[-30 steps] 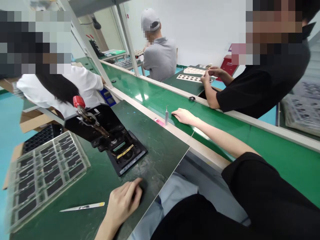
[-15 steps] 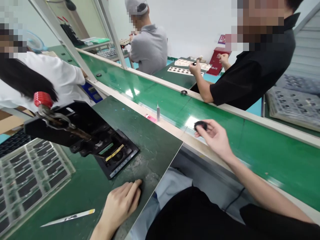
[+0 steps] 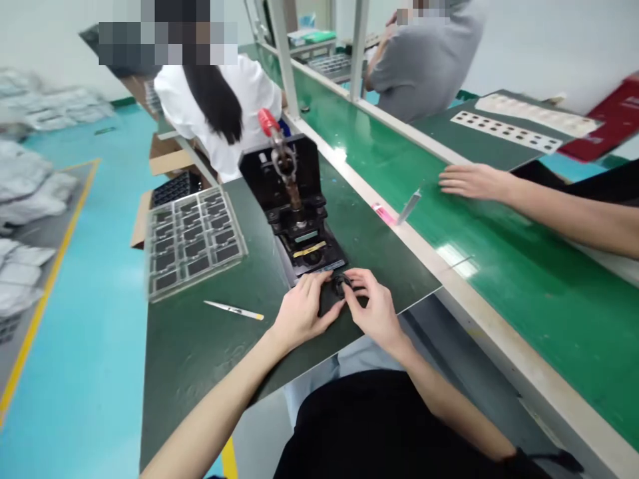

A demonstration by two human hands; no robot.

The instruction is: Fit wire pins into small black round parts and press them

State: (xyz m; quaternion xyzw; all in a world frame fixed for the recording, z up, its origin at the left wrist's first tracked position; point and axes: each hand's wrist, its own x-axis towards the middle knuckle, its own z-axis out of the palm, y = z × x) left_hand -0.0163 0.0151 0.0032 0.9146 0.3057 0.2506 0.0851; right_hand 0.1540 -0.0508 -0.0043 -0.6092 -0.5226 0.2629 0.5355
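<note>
A small round black part [image 3: 341, 286] is pinched in the fingers of my right hand [image 3: 372, 309], low over the dark green table [image 3: 200, 359]. My left hand [image 3: 302, 309] is beside it, thumb and fingers spread apart around the part's left side; whether it touches the part I cannot tell. Just beyond both hands stands a black clamp fixture [image 3: 309, 246] with a red-tipped lever [image 3: 268, 122] and a yellow strip across its base. Tweezers with a yellow end [image 3: 233, 310] lie on the table left of my left hand.
A clear tray of black parts [image 3: 192, 243] sits on the table's left. Along the right runs a green conveyor [image 3: 499, 279] with a pale rail, where a pink item [image 3: 383, 213] and a slim metal tool [image 3: 409, 205] are. A co-worker's arm [image 3: 549, 199] reaches over the conveyor.
My right hand has brought the black part from the conveyor to the table, beside my left hand. The view has swung left. The black-sleeved co-worker's hand now reaches over the conveyor.
</note>
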